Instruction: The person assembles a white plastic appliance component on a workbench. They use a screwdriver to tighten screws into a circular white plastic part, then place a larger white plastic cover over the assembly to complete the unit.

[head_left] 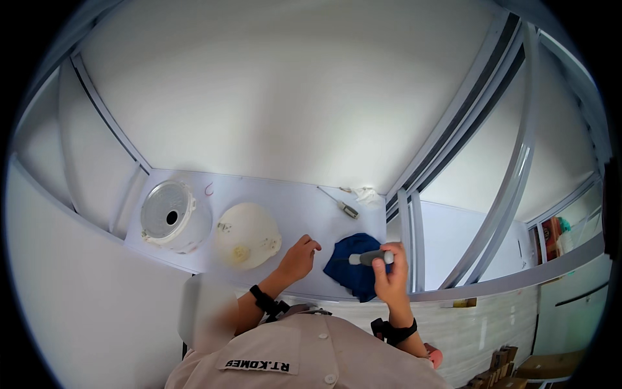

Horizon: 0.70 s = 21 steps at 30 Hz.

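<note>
My right hand point(392, 275) grips a screwdriver point(372, 258) with a grey handle, held sideways above a crumpled dark blue cloth point(353, 275). The handle's pale end points left; the shaft and tip barely show against the cloth. To the left of the cloth, my left hand point(299, 259) is low over the white table, its fingers curled in. Whatever those fingers hold, if anything, is hidden. Beside that hand lies a round cream-white shallow part point(249, 227) with brownish marks and a yellowish patch.
A white round housing point(170, 214) with a dark hole in its disc stands at the table's left. A second screwdriver point(346, 209) lies toward the back, near crumpled white tissue point(368, 196). A small red loop point(208, 189) lies behind. A metal frame point(414, 240) borders the right.
</note>
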Each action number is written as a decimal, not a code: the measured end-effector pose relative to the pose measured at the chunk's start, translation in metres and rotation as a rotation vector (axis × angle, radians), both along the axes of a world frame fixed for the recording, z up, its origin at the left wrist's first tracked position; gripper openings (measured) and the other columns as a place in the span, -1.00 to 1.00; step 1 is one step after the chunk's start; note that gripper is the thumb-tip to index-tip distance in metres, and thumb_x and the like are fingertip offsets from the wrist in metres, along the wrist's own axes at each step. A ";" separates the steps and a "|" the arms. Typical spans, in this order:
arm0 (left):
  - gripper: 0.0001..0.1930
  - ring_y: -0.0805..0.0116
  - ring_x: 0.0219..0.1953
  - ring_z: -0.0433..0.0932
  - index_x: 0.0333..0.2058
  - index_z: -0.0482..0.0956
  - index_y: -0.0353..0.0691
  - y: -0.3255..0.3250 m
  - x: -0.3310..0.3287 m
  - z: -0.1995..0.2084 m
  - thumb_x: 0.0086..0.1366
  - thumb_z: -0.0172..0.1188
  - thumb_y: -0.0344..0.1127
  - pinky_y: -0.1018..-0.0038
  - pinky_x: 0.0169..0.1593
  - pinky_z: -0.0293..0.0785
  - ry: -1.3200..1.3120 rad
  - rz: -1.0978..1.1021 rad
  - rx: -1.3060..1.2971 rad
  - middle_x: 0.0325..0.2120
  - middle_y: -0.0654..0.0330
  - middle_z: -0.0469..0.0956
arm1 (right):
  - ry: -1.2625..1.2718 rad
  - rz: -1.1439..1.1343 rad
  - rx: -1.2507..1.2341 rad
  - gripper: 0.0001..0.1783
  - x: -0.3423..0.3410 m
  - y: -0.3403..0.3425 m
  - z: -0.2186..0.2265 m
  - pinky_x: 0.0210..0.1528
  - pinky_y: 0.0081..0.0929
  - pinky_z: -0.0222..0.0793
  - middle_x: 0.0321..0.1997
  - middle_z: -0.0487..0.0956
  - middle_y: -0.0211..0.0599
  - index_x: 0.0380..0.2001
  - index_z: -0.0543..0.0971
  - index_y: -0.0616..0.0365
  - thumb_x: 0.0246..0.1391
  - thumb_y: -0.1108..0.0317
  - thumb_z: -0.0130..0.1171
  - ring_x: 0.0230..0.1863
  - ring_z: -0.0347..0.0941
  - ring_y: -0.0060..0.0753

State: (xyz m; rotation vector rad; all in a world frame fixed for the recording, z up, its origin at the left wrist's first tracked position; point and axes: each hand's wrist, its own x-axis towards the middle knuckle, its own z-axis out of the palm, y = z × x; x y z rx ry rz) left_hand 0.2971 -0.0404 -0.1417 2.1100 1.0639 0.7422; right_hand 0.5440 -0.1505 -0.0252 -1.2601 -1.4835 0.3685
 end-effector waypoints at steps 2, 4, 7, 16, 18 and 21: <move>-0.85 -0.06 -0.20 0.63 -0.12 0.66 -0.21 -0.003 -0.008 0.013 0.38 0.20 -0.52 0.13 -0.12 0.58 -0.052 0.010 -0.033 -0.16 0.01 0.56 | 0.033 -0.034 0.030 -0.66 -0.004 0.003 -0.003 0.08 -0.26 0.39 -0.04 0.51 -0.03 0.04 0.50 0.25 0.35 0.27 0.28 -0.05 0.47 -0.07; -0.88 -0.07 -0.24 0.64 -0.16 0.69 -0.23 -0.007 -0.020 0.022 0.37 0.25 -0.50 0.13 -0.15 0.59 -0.094 0.009 -0.024 -0.20 0.01 0.61 | 0.121 -0.055 0.029 -0.66 -0.011 0.004 -0.005 0.10 -0.30 0.37 -0.04 0.48 -0.05 0.04 0.50 0.27 0.36 0.27 0.26 -0.03 0.44 -0.13; -0.93 0.01 -0.31 0.66 -0.22 0.72 -0.29 -0.006 -0.037 0.033 0.34 0.33 -0.49 0.24 -0.22 0.60 -0.158 0.004 0.036 -0.29 0.05 0.68 | 0.171 -0.024 0.108 -0.65 -0.024 0.007 -0.002 0.10 -0.39 0.36 0.04 0.44 -0.15 0.08 0.47 0.24 0.38 0.28 0.24 0.00 0.40 -0.30; -0.90 0.30 -0.30 0.73 -0.24 0.72 -0.35 -0.017 -0.089 0.042 0.27 0.43 -0.56 0.46 -0.20 0.69 -0.335 0.053 -0.091 -0.29 0.10 0.72 | 0.303 0.024 0.062 -0.65 -0.071 0.013 -0.002 0.11 -0.46 0.33 0.09 0.42 -0.20 0.12 0.45 0.22 0.41 0.29 0.21 0.00 0.36 -0.41; -0.90 0.29 -0.30 0.73 -0.24 0.71 -0.36 -0.021 -0.099 0.041 0.27 0.43 -0.57 0.46 -0.19 0.70 -0.356 0.066 -0.098 -0.29 0.10 0.72 | 0.302 0.042 0.056 -0.65 -0.081 0.013 -0.002 0.10 -0.47 0.34 0.09 0.42 -0.20 0.12 0.45 0.22 0.41 0.28 0.22 0.00 0.37 -0.42; -0.89 0.32 -0.29 0.74 -0.24 0.71 -0.35 -0.027 -0.113 0.039 0.27 0.43 -0.57 0.47 -0.18 0.71 -0.343 0.084 -0.084 -0.29 0.11 0.73 | 0.316 0.072 0.045 -0.64 -0.097 0.012 0.000 0.08 -0.48 0.34 0.09 0.42 -0.20 0.13 0.45 0.21 0.41 0.27 0.22 -0.02 0.37 -0.43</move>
